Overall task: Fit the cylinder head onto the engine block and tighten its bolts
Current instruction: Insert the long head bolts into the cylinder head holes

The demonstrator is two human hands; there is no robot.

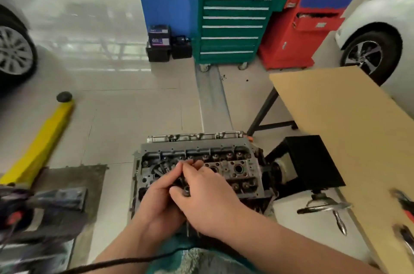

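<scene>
The cylinder head (233,161) lies on top of the engine block (264,197), low in the middle of the view, valve springs and bolt holes facing up. My left hand (161,195) holds a bundle of dark head bolts (182,181) over the head's left half. My right hand (201,193) overlaps it from the right and pinches one bolt of the bundle between thumb and fingers. The hands hide the head's near left part.
A tan table (340,121) stands at right with pliers (340,224) and a chrome wrench (322,207) at its edge. A black stand (313,161) sits beside the engine. A yellow lift arm (42,141) lies left; tool cabinets (233,16) and two cars stand behind.
</scene>
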